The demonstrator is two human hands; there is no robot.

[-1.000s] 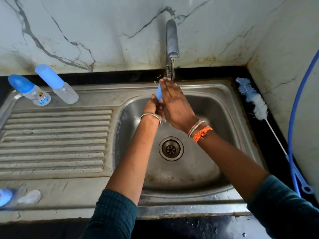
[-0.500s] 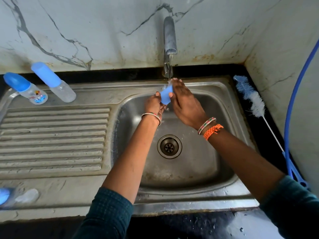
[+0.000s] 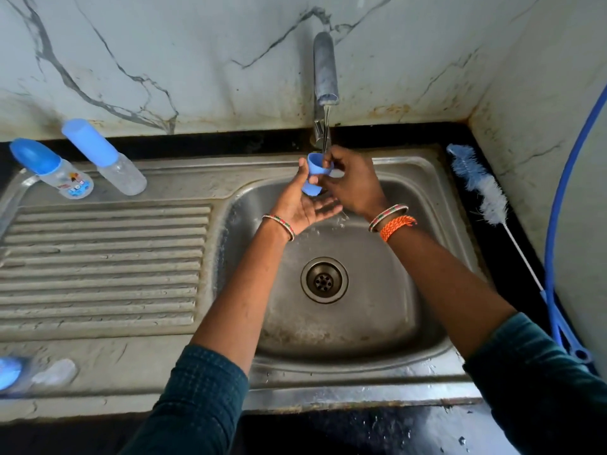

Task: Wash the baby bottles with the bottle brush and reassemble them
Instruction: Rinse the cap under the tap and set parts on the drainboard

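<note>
A small blue bottle cap (image 3: 314,174) is held under the running tap (image 3: 325,68), its open end up. My left hand (image 3: 300,205) cups it from below with the palm up and the thumb on its left side. My right hand (image 3: 353,183) pinches its rim from the right. Two capped baby bottles stand at the back left of the drainboard: one with a printed label (image 3: 54,170) and a plain clear one (image 3: 105,157). The bottle brush (image 3: 486,198) lies on the black counter to the right of the sink.
The steel sink basin (image 3: 387,290) has a drain (image 3: 324,280) at its middle. A ribbed drainboard (image 3: 101,264) lies left. A blue ring and a clear nipple (image 3: 54,372) lie blurred at the front left edge. A blue hose (image 3: 558,205) runs down the right wall.
The cap has been turned open end up under the water. My left hand has opened beneath it, palm up, while my right fingers shifted onto its rim.
</note>
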